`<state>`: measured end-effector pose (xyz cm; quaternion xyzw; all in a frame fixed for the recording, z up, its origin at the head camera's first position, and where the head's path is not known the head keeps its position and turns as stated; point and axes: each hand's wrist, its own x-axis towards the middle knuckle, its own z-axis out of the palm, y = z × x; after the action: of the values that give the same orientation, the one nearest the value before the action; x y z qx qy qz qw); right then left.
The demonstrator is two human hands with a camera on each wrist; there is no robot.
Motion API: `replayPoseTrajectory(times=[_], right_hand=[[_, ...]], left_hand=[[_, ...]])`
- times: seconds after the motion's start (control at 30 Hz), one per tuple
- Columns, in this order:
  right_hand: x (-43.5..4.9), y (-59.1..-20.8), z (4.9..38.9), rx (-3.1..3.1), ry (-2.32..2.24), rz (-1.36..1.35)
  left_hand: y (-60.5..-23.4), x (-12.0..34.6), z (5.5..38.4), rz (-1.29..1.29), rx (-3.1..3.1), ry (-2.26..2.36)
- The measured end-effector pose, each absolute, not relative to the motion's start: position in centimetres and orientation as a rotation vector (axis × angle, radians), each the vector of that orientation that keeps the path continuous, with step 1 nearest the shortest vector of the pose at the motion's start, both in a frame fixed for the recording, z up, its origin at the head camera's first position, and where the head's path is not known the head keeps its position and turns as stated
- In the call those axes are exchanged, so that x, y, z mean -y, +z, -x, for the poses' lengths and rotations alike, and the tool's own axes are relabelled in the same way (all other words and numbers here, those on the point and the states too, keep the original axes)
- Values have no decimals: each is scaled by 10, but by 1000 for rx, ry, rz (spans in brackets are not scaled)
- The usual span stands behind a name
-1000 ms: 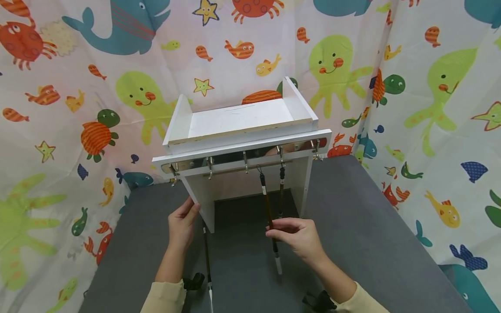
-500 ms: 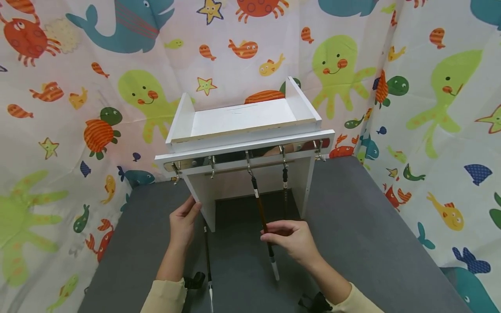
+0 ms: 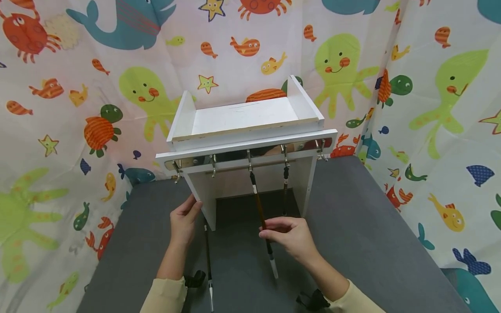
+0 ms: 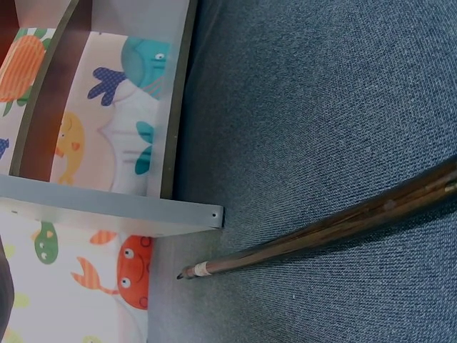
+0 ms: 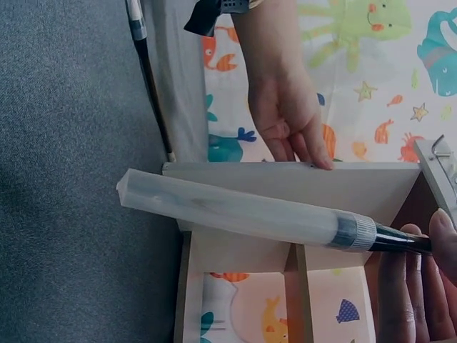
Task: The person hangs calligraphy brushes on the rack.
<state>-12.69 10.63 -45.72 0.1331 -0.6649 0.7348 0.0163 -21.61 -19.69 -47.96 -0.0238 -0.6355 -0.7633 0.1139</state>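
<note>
In the head view my right hand (image 3: 289, 237) pinches a calligraphy brush (image 3: 258, 206) by its brown handle. The brush's top meets the middle hook (image 3: 249, 161) of a white shelf (image 3: 246, 138), and its clear plastic cap (image 5: 235, 211) points down toward the near side. My left hand (image 3: 183, 224) grips the shelf's left side panel, thumb near the front edge; in the right wrist view its fingers (image 5: 314, 146) lie against the panel's outer side. A second brush (image 3: 285, 187) hangs from the hook to the right. Whether the loop bears the held brush's weight is hard to tell.
A third capped brush (image 3: 208, 261) lies on the dark grey cloth surface (image 3: 344, 226), beside my left forearm. More hooks line the rail, including a hook (image 3: 213, 165) left of the middle one. A sea-animal curtain (image 3: 156, 56) stands behind and at both sides.
The held brush's top loop has moved left from just right of the middle hook onto that hook. My right hand shifted slightly left with it. My left hand stays on the panel.
</note>
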Motion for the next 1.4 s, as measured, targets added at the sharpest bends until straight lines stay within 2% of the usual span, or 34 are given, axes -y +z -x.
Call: replayPoseTrajectory(times=[0.87, 1.17, 1.4], right_hand=[[-90, -478, 164, 2210, 2013, -167], [-92, -458, 158, 2162, 1953, -240], [-96, -439, 139, 2085, 1983, -357]], left_hand=[[-482, 199, 216, 59, 1883, -2239], [-482, 200, 216, 54, 1865, -2257], [-479, 199, 214, 34, 1862, -2279]])
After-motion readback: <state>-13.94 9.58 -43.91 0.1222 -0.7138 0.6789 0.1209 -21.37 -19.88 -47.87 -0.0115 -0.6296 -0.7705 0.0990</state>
